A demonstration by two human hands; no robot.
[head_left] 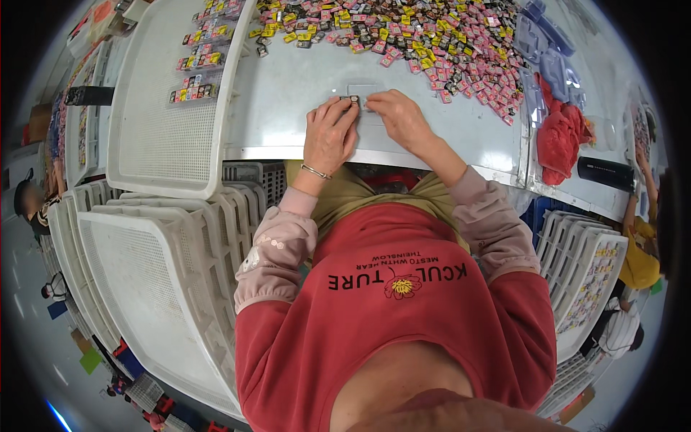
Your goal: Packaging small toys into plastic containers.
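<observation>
At the near part of the white table, my left hand has its fingers curled against small dark blocks with pale faces. These sit at the near left of a see-through plastic tray, which lies flat and is hard to make out against the tabletop. My right hand is at the tray's right side, thumb and fingers pinched together. Whatever is between those fingertips is too small to tell. A large spread of pink, yellow and black small blocks covers the table beyond both hands.
On the left a white mesh tray bears several filled block packs. Stacked white trays stand below it, with more at the right. Bluish plastic trays and a red cloth lie right. Other people work at both sides.
</observation>
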